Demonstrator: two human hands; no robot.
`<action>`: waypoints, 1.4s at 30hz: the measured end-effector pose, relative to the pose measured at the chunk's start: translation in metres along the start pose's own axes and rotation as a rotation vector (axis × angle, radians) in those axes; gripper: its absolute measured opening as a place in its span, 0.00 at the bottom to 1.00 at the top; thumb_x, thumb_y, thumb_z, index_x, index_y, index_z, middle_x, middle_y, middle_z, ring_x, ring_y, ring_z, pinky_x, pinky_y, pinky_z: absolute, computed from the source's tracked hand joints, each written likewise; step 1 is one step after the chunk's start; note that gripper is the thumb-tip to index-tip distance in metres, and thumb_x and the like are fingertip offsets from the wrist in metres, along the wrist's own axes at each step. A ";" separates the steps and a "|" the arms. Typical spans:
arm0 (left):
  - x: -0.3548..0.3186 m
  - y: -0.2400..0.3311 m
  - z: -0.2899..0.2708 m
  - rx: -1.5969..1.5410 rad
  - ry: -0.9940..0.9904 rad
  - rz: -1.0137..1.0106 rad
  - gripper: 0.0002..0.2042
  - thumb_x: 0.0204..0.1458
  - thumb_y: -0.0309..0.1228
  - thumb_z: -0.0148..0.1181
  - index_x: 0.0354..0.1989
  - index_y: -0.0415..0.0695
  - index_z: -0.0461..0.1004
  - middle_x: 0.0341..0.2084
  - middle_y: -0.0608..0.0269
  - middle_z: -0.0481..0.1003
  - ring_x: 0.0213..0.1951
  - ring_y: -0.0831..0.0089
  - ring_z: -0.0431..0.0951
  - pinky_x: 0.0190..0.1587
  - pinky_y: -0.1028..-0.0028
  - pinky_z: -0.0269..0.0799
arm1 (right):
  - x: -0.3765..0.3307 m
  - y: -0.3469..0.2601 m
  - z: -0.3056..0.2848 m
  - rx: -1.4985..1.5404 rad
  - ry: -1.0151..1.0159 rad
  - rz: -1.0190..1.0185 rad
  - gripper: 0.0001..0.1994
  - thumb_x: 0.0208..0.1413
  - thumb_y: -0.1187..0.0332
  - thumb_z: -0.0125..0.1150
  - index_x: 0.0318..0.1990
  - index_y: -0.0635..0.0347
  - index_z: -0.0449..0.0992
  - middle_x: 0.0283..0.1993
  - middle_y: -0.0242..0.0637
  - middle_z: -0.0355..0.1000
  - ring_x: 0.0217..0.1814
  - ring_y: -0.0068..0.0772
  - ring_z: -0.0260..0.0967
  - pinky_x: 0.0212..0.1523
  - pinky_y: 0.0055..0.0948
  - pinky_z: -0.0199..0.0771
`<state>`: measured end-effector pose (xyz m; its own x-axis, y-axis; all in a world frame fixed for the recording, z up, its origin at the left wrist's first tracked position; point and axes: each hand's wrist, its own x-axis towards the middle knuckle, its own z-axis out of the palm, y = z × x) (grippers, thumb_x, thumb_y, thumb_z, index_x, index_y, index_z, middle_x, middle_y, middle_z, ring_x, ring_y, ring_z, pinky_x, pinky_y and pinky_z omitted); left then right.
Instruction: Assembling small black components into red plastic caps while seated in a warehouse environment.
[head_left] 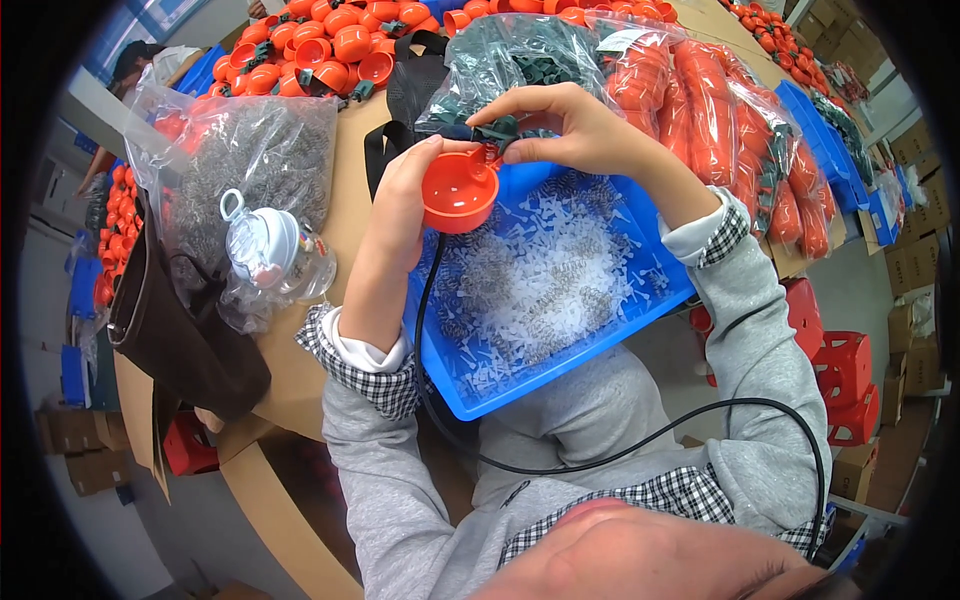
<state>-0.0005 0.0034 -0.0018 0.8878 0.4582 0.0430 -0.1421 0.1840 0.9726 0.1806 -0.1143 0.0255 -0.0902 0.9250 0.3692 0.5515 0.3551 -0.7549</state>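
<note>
My left hand is closed around an orange plastic cup, its round hollow turned up. With thumb and forefinger my right hand pinches a dark green plastic clip at the cup's upper right edge. The two parts touch there; whether they are joined I cannot tell. Below both hands a blue tray rests tilted at my lap, full of small white plastic pins and metal springs. A black cable runs down beside the cup and across my lap.
To the left stand a clear bottle with a pale lid, a bag of springs and a dark brown bag. Bags of green clips and orange cups lie beyond my hands. Loose orange cups are heaped at the back.
</note>
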 end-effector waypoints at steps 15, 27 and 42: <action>0.002 -0.005 -0.003 -0.013 0.051 -0.014 0.18 0.58 0.39 0.40 0.41 0.34 0.69 0.35 0.48 0.75 0.36 0.64 0.78 0.40 0.68 0.75 | 0.000 0.002 0.002 -0.033 -0.001 0.000 0.19 0.46 0.77 0.62 0.49 0.61 0.72 0.47 0.35 0.71 0.50 0.26 0.67 0.53 0.26 0.66; 0.002 -0.004 -0.004 0.037 0.045 0.035 0.19 0.58 0.39 0.40 0.42 0.34 0.68 0.34 0.49 0.75 0.36 0.65 0.78 0.39 0.69 0.75 | 0.001 0.003 0.002 -0.040 -0.029 -0.012 0.19 0.46 0.76 0.62 0.49 0.62 0.72 0.47 0.38 0.72 0.50 0.28 0.68 0.52 0.27 0.66; 0.000 -0.003 -0.007 -0.098 0.087 0.006 0.12 0.52 0.29 0.44 0.33 0.35 0.74 0.29 0.57 0.75 0.33 0.72 0.76 0.39 0.77 0.69 | 0.000 -0.008 0.014 -0.036 -0.063 -0.090 0.17 0.48 0.74 0.60 0.48 0.62 0.73 0.40 0.39 0.72 0.44 0.29 0.69 0.47 0.27 0.66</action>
<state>-0.0028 0.0090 -0.0066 0.8461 0.5325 0.0248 -0.1934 0.2632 0.9452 0.1648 -0.1156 0.0241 -0.1920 0.8965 0.3993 0.5681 0.4333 -0.6997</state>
